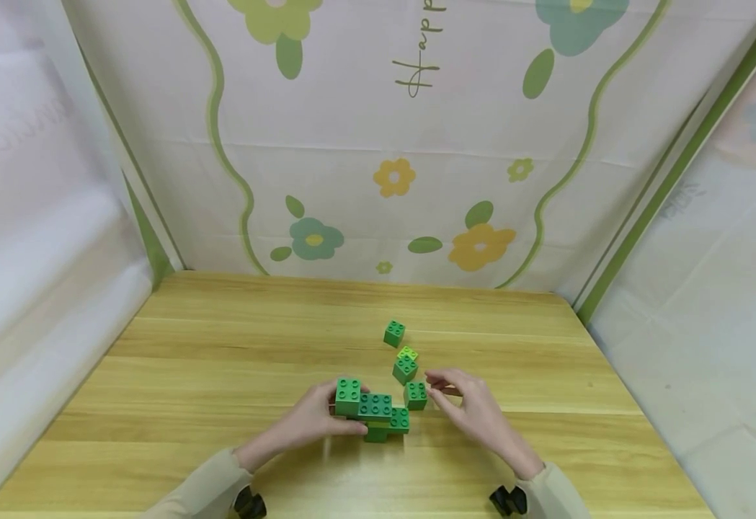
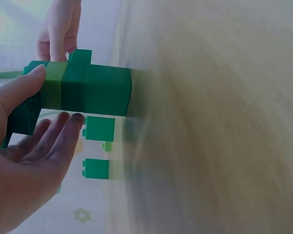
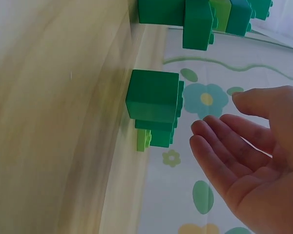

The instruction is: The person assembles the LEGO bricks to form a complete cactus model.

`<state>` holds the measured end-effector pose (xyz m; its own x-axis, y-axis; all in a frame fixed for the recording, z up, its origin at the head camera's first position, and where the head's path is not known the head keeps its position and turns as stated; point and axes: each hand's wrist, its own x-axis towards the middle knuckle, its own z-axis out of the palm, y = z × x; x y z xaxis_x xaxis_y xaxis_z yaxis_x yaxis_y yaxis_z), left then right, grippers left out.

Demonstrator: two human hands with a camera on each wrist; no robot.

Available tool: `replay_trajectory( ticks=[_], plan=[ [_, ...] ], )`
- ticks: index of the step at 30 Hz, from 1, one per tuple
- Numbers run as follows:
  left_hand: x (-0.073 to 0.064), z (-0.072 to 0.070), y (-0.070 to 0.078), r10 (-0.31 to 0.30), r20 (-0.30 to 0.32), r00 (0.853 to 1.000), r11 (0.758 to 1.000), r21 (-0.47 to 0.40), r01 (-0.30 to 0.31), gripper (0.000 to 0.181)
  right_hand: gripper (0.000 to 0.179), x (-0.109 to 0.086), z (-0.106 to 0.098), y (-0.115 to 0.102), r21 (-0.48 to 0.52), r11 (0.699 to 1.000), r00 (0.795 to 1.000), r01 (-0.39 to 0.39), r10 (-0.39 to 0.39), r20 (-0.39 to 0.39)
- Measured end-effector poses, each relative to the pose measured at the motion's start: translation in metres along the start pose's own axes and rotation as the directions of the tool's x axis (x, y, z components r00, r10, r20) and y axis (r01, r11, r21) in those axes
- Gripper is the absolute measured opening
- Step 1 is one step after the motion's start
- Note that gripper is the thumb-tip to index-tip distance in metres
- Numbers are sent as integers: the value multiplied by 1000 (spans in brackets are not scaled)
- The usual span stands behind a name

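And the left grip was curled right around the stacked green bricks! Over to its right, the right grip hung parted, nothing in it, with a loose green brick just to its left and a lime brick farther off across the bench.

There are two hands, one brick assembly and four loose bricks.

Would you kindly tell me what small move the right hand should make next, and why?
Probably pinch the nearest loose green block with the right hand, which is empty beside it, while the left hand holds the stacked blocks.
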<state>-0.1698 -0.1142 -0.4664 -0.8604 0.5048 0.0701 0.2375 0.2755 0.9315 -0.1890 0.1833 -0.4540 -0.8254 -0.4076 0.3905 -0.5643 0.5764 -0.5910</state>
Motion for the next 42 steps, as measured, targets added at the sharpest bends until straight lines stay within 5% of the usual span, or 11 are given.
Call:
replay_trajectory(
  ticks=[28,42],
  plan=[
    [8,17,-12,-21,-6,1000,997,-75,20,42,27,56,2,49,-55,998,989,15,-6,145],
    [7,16,-12,-32,-1,1000,998,-60,31,41,29,77,14,66,-73,996,955,-44,64,291]
  ],
)
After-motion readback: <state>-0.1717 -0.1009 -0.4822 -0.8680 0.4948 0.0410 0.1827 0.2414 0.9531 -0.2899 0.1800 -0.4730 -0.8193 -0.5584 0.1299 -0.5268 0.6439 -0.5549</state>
